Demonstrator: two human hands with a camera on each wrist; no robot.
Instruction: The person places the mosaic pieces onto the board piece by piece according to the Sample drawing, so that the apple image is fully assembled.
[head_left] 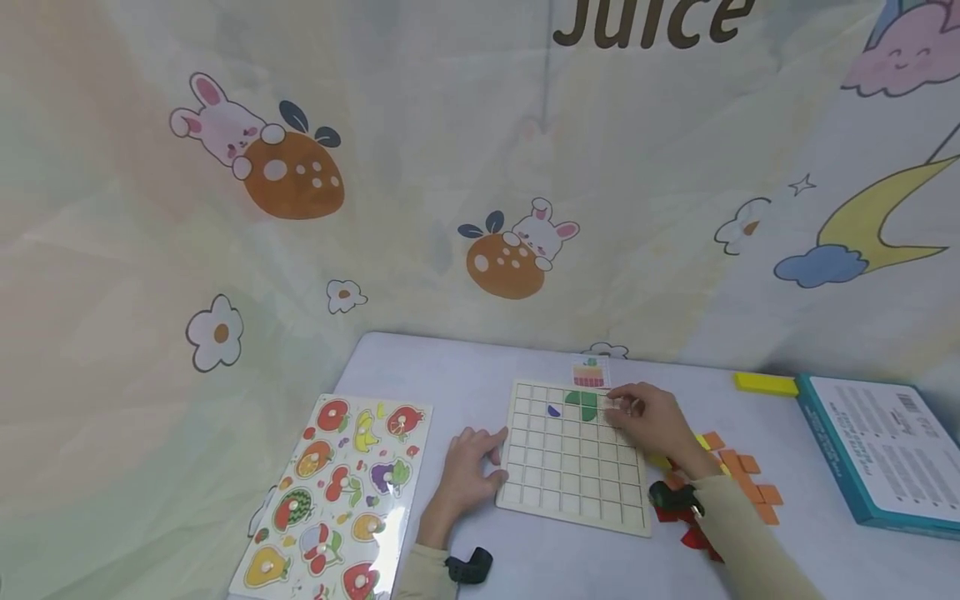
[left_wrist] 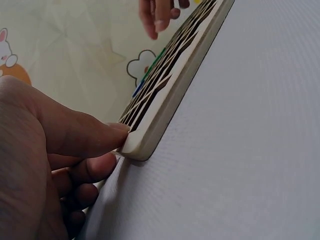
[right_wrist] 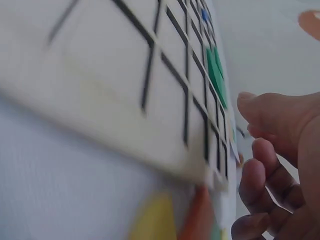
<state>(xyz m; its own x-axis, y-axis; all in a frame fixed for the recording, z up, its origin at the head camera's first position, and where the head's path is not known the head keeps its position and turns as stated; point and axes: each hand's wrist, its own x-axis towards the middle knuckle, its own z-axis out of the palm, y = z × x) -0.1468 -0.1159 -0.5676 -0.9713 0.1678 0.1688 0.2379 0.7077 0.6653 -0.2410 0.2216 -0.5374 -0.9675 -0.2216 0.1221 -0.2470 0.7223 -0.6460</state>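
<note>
A pale wooden grid board [head_left: 573, 492] lies on the white table. Two green pieces [head_left: 583, 402] and a small blue piece [head_left: 553, 410] sit in its far rows. My left hand [head_left: 487, 454] rests on the table at the board's left edge. In the left wrist view its thumb [left_wrist: 85, 132] presses the board's corner [left_wrist: 142, 145]. My right hand [head_left: 621, 405] hovers over the board's far right cells beside the green pieces, fingers curled [right_wrist: 260, 170]. Whether it pinches a piece is hidden.
A small picture card [head_left: 588, 372] lies just beyond the board. Loose orange tiles [head_left: 742, 475] and red tiles [head_left: 690, 533] lie to the right. A yellow block [head_left: 765, 383] and a blue box [head_left: 877, 450] are at far right, and a fruit puzzle [head_left: 337, 492] lies at left.
</note>
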